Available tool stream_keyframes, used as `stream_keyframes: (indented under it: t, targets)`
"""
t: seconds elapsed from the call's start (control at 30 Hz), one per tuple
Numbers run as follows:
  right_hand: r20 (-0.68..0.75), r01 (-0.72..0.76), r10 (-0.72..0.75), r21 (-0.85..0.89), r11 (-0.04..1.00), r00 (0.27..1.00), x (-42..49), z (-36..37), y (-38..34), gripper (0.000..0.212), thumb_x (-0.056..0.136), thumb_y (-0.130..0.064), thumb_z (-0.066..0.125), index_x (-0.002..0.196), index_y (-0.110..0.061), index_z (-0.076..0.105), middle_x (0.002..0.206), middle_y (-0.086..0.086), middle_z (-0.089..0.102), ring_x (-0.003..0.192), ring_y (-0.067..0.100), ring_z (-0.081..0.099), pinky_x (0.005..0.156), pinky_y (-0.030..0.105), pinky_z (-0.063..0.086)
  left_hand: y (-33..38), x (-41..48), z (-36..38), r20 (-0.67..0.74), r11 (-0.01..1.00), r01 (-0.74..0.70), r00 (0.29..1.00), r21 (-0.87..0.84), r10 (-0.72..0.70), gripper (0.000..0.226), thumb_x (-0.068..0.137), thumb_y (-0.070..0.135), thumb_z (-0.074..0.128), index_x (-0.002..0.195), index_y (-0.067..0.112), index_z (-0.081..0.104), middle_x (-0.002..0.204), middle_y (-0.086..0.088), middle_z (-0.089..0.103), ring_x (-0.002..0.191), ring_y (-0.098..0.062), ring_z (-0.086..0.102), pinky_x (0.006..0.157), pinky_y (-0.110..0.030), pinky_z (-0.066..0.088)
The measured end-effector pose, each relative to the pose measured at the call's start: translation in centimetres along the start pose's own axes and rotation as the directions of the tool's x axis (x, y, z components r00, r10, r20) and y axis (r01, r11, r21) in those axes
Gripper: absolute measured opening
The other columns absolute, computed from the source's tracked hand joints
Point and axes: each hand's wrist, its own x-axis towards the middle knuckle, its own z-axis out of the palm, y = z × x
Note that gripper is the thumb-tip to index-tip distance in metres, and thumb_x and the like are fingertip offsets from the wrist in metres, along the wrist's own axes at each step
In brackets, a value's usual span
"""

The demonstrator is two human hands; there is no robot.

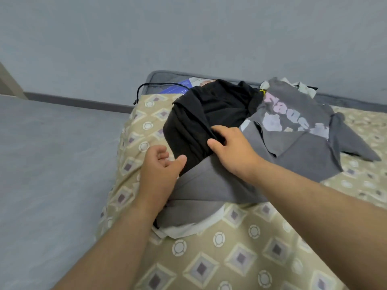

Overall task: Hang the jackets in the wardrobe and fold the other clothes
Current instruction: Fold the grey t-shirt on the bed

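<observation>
A pile of clothes lies on the bed. A black garment (211,109) sits on top at the middle, with a black drawstring (146,88) trailing off to the left. My right hand (232,149) pinches a fold of that black cloth between thumb and fingers. My left hand (161,170) rests beside the pile's left edge, fingers apart, thumb touching the black cloth and a plain grey garment (209,185) beneath it. A grey printed sweatshirt (299,130) with pale lettering spreads to the right. White fabric (184,229) peeks out under the pile.
The bed has a beige sheet (230,258) with a diamond pattern. A grey mattress edge (165,77) meets the blue-grey wall behind. A blue printed item (178,87) lies behind the black garment. Grey floor (52,164) is to the left.
</observation>
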Motion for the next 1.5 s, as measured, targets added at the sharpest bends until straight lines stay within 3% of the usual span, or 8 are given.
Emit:
stream_keyframes:
  t: [0.1,0.3,0.47,0.6,0.9,1.17,1.33,1.5]
  targets:
    - [0.086,0.039,-0.012,-0.316,0.948,0.996,-3.3,-1.9,1.9,0.051,0.095,-0.044,0.056,0.139,-0.023,0.043,0.124,-0.006,0.039,0.113,0.013,0.048,0.092,0.028,0.037,-0.5,-2.7,0.9,0.033,0.878,-0.276,0.957,0.392,0.287,0.047,0.067,0.051,0.074,0.096,0.022,0.052,0.093,0.006,0.048,0.079,-0.011,0.048,0.067,-0.021,0.04]
    - [0.14,0.081,-0.027,-0.397,0.914,0.99,-8.0,-2.9,5.3,0.018,0.097,-0.014,0.048,0.082,-0.024,0.052,0.081,0.001,0.06,0.08,0.028,0.053,0.075,0.041,0.046,-1.3,-6.5,1.3,0.23,0.693,-0.397,0.917,0.601,0.326,0.026,0.084,0.045,0.066,0.104,0.035,0.052,0.087,0.015,0.06,0.079,-0.013,0.056,0.067,-0.032,0.049]
    - [-0.055,-0.186,0.197,0.158,0.97,0.979,-11.2,-1.9,5.1,0.026,0.099,-0.026,0.05,0.078,-0.011,0.049,0.072,0.003,0.055,0.07,0.023,0.052,0.077,0.045,0.05,0.7,-10.7,2.1,0.284,0.83,-0.424,0.898,0.361,0.335,0.002,0.089,0.032,0.06,0.09,0.031,0.06,0.079,0.014,0.063,0.076,-0.006,0.059,0.069,-0.032,0.051]
    - [0.093,-0.347,0.457,0.785,0.513,0.885,-14.2,-2.3,4.6,0.064,0.077,-0.066,0.064,0.105,-0.009,0.057,0.095,0.014,0.069,0.084,0.029,0.068,0.081,0.045,0.056,1.9,-15.9,3.4,0.485,0.842,-0.488,0.807,0.23,0.336,0.007,0.078,0.034,0.057,0.08,0.029,0.062,0.068,0.012,0.059,0.062,-0.004,0.053,0.062,-0.027,0.044]
    - [-0.118,-0.212,0.346,0.597,0.774,0.931,-27.9,-2.9,2.7,0.023,0.09,0.001,0.052,0.101,-0.014,0.065,0.078,0.006,0.069,0.071,0.02,0.064,0.062,0.031,0.049,1.1,-29.5,-0.2,0.605,0.973,-0.195,0.792,0.12,0.084,0.009,0.064,0.032,0.069,0.057,0.037,0.067,0.052,0.01,0.05,0.053,0.001,0.045,0.056,-0.016,0.034]
    - [0.22,-0.068,-0.036,0.448,0.892,0.975,-45.4,1.0,-2.4,0.03,0.087,-0.005,0.059,0.103,-0.023,0.075,0.094,-0.01,0.076,0.087,0.005,0.066,0.075,0.018,0.049,-2.8,-42.2,-7.6,0.135,0.988,0.065,0.987,0.14,-0.085,0.011,0.087,0.026,0.07,0.097,0.027,0.065,0.095,0.001,0.061,0.072,-0.008,0.056,0.068,-0.018,0.043]
    - [0.485,-0.147,-0.186,0.569,0.809,0.855,-55.1,5.5,-2.7,0.041,0.083,-0.006,0.06,0.121,-0.016,0.071,0.118,-0.002,0.072,0.118,0.013,0.063,0.101,0.03,0.046,-6.4,-47.9,-10.4,0.121,0.873,0.308,0.951,-0.378,-0.283,0.018,0.094,0.011,0.059,0.106,0.0,0.067,0.098,-0.025,0.071,0.091,-0.034,0.067,0.081,-0.037,0.05]
    - [0.323,-0.27,0.057,0.666,0.696,0.945,-58.1,5.7,-0.2,0.026,0.077,-0.027,0.069,0.09,-0.005,0.075,0.086,0.011,0.073,0.055,0.019,0.059,0.048,0.024,0.043,-8.4,-52.1,-11.5,0.12,0.837,0.348,0.937,-0.423,-0.329,0.019,0.083,-0.015,0.057,0.101,-0.016,0.063,0.087,-0.033,0.069,0.063,-0.032,0.069,0.056,-0.034,0.058]
